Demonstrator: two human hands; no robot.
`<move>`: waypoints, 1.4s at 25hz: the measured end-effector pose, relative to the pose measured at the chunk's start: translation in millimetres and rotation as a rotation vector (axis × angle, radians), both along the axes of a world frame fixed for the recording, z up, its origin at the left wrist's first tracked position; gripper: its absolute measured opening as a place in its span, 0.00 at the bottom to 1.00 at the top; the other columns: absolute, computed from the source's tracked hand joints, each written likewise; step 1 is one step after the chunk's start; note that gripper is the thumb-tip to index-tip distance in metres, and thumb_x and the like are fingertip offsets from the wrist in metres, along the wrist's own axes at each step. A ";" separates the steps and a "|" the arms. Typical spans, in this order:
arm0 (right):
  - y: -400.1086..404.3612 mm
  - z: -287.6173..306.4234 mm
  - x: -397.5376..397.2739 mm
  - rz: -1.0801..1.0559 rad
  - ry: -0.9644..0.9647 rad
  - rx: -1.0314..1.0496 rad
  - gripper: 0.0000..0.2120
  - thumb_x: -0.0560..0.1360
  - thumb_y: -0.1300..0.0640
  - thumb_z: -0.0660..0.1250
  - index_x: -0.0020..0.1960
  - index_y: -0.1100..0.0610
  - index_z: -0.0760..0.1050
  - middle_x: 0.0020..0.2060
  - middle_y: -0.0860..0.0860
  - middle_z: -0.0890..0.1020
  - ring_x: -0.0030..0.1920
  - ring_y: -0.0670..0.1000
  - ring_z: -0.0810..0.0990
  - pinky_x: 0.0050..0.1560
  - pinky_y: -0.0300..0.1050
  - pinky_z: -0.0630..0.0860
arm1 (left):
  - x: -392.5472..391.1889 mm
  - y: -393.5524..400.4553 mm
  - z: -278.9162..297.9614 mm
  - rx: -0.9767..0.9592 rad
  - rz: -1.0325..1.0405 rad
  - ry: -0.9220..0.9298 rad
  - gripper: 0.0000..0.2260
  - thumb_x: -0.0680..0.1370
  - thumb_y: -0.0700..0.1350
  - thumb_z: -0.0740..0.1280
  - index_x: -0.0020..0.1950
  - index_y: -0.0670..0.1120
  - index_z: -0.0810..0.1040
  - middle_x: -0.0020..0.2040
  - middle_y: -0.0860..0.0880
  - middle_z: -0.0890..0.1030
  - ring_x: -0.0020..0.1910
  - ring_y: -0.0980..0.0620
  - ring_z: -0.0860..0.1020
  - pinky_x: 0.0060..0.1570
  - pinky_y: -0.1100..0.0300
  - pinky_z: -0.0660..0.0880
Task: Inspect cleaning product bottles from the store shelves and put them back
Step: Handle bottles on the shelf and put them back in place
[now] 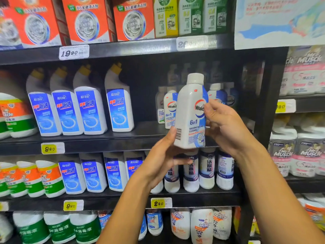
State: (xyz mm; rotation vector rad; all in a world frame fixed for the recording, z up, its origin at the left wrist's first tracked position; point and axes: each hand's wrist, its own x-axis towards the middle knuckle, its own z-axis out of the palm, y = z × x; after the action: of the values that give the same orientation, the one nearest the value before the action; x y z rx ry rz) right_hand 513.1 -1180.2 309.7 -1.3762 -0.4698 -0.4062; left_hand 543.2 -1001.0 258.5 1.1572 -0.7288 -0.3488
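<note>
A white Walch washing machine cleaner bottle (190, 113) with a white cap and blue-red label is held upright in front of the middle shelf. My left hand (162, 156) cups its base from below and left, thumb against the barcode side. My right hand (226, 127) grips its right side, thumb on the label. More bottles of the same Walch cleaner (169, 107) stand on the shelf just behind it.
Blue-labelled toilet cleaner bottles (88, 110) fill the middle shelf's left part and the shelf below. White bottles (207, 170) stand under my hands. Orange boxes (86, 20) line the top shelf. A black upright (270, 120) divides off Mr Muscle packs (299, 155) at the right.
</note>
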 end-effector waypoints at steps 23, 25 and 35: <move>-2.6 8.1 -5.4 -0.071 -0.151 -0.151 0.12 0.82 0.47 0.59 0.62 0.40 0.78 0.58 0.46 0.84 0.59 0.49 0.82 0.49 0.41 0.80 | -18.0 -21.2 -4.4 -0.013 0.593 -0.527 0.32 0.71 0.37 0.75 0.68 0.62 0.70 0.65 0.57 0.78 0.62 0.58 0.78 0.57 0.57 0.79; -1.1 9.4 -8.0 -0.070 -0.162 -0.168 0.12 0.81 0.46 0.60 0.61 0.40 0.78 0.57 0.46 0.84 0.59 0.48 0.83 0.48 0.40 0.80 | -18.4 -23.0 -6.0 -0.026 0.585 -0.493 0.32 0.71 0.37 0.75 0.67 0.62 0.71 0.63 0.59 0.80 0.60 0.59 0.79 0.54 0.61 0.79; 12.2 19.0 -19.7 -0.377 -0.239 -0.252 0.12 0.76 0.54 0.72 0.60 0.49 0.78 0.48 0.51 0.86 0.47 0.52 0.85 0.45 0.49 0.84 | -20.9 -36.8 2.9 0.181 0.758 -0.532 0.38 0.69 0.49 0.77 0.77 0.50 0.64 0.71 0.54 0.70 0.67 0.56 0.74 0.61 0.54 0.77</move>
State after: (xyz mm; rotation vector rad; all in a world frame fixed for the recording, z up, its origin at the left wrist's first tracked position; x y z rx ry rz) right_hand 493.4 -1168.0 328.7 -1.6754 -0.4669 -0.8495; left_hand 522.3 -1037.8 261.4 1.6281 -0.6596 0.5604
